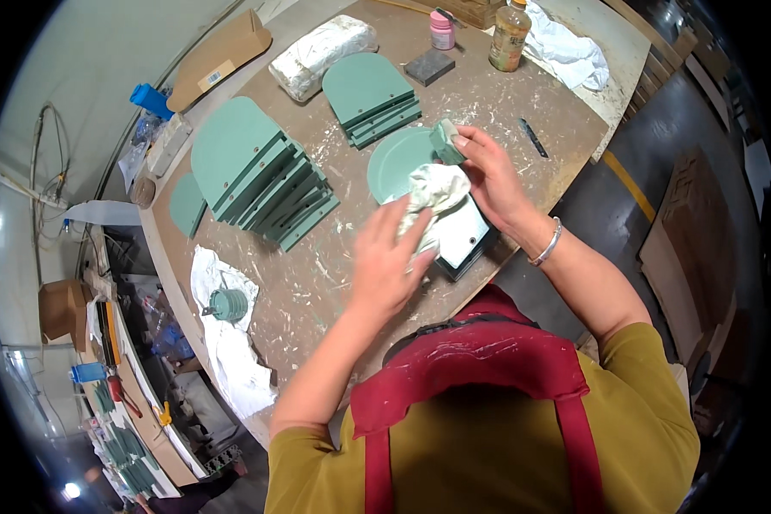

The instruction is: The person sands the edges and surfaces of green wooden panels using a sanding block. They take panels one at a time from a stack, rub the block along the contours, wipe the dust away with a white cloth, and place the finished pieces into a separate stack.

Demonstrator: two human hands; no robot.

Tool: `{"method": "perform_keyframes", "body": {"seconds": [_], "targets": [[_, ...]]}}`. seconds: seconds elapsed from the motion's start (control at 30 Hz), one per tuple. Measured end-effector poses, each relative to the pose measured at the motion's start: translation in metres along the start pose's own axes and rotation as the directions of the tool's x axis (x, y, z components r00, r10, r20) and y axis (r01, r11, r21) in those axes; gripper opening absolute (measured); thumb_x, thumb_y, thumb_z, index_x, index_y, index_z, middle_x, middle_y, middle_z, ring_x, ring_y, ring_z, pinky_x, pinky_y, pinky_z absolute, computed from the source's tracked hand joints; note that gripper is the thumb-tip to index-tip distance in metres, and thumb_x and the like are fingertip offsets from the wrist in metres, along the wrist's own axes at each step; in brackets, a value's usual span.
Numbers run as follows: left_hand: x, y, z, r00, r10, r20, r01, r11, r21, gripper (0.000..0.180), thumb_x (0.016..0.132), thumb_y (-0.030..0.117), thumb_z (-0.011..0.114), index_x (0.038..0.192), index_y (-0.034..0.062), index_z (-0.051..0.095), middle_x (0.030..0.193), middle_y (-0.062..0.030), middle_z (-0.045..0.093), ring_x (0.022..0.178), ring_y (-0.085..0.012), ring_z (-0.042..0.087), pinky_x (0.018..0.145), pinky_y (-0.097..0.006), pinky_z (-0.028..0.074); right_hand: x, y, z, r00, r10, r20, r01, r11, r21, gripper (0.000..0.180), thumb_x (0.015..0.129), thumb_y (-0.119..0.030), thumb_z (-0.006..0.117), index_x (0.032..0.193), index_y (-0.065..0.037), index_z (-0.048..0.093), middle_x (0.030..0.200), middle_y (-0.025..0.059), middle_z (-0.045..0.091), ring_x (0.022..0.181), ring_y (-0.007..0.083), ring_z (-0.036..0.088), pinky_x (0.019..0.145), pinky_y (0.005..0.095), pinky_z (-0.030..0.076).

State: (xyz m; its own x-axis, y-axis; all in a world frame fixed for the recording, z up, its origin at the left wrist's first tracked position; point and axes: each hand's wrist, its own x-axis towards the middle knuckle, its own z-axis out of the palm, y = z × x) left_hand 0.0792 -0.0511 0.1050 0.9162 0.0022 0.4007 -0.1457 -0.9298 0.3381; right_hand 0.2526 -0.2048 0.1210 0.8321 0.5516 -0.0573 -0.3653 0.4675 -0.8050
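Far edge of worktable [308, 300]: amber-tinted bottle [509, 53] upright, crumpled white cloth [567, 50] just beside it on the right. Pink jar [442, 36] left of the bottle; dark grey block [429, 67] lying flat, nearer. White, stained bundle [321, 57] farther left. Slim black tool [534, 138] lies alone toward the right edge. Beyond the left side: cardboard piece [223, 60], blue container [151, 100] near it. Right: yellow stripe [629, 185] on dark floor [606, 230], brown boards [687, 223] beyond.

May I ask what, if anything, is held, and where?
The right hand holds a green block by its right side; the left hand touches a white cloth, grip unclear.
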Motion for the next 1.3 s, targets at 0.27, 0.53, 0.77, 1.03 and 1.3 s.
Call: {"method": "perform_keyframes", "body": {"seconds": [0.27,0.53,0.77,1.03,1.3], "targets": [[0.004,-0.025,0.005,0.941,-0.223,-0.255,0.184,0.969,-0.167,0.028,0.089,0.014,0.072,0.117,0.0108,0.072,0.126,-0.0153,0.063,0.111,-0.0357,0.061,0.093,-0.044,0.050,-0.005,-0.009,0.012,1.000,-0.023,-0.002,0.022,0.994,-0.106,0.031,0.102,-0.018,0.059,0.127,0.000,0.056,0.116,0.0075,0.063,0.105,0.0139,0.061,0.095,0.0323,0.051],[0.030,-0.003,0.015,0.982,-0.127,-0.142,0.122,0.992,-0.039,0.022,0.084,0.020,0.078,0.095,0.0067,0.066,0.098,-0.0136,0.058,0.088,-0.0356,0.059,0.073,-0.047,0.050,-0.046,0.018,0.035,0.998,-0.035,-0.046,0.034,0.999,-0.022,0.037,0.099,-0.015,0.060,0.131,0.004,0.054,0.115,0.0052,0.060,0.107,0.0107,0.055,0.098,0.0275,0.043],[0.047,-0.042,0.016,0.971,-0.197,-0.132,0.208,0.975,0.074,0.024,0.086,0.024,0.075,0.096,0.0064,0.063,0.099,-0.0140,0.058,0.092,-0.0355,0.060,0.073,-0.047,0.053,-0.042,0.023,0.017,0.997,0.009,0.081,-0.006,1.000,-0.030,0.042,0.099,-0.013,0.058,0.137,0.005,0.053,0.125,0.0078,0.059,0.116,0.0143,0.054,0.104,0.0305,0.040],[0.103,-0.064,0.015,0.947,-0.168,-0.273,0.173,0.985,-0.004,0.026,0.088,0.023,0.074,0.100,0.0035,0.061,0.102,-0.0168,0.059,0.095,-0.0400,0.060,0.080,-0.048,0.052,-0.043,0.019,0.021,0.992,-0.007,0.125,0.033,0.977,-0.208,0.037,0.100,-0.016,0.061,0.131,0.003,0.059,0.106,-0.0001,0.059,0.095,0.0074,0.053,0.088,0.0228,0.044],[0.134,-0.070,0.013,0.993,-0.099,-0.065,0.095,0.994,-0.057,0.025,0.091,0.020,0.071,0.107,0.0039,0.061,0.109,-0.0196,0.057,0.099,-0.0418,0.058,0.083,-0.051,0.049,-0.045,0.014,0.024,0.990,-0.027,0.142,0.069,0.951,-0.301,0.033,0.099,-0.011,0.063,0.130,0.001,0.060,0.098,-0.0040,0.053,0.086,0.0038,0.048,0.078,0.0199,0.042]]}}
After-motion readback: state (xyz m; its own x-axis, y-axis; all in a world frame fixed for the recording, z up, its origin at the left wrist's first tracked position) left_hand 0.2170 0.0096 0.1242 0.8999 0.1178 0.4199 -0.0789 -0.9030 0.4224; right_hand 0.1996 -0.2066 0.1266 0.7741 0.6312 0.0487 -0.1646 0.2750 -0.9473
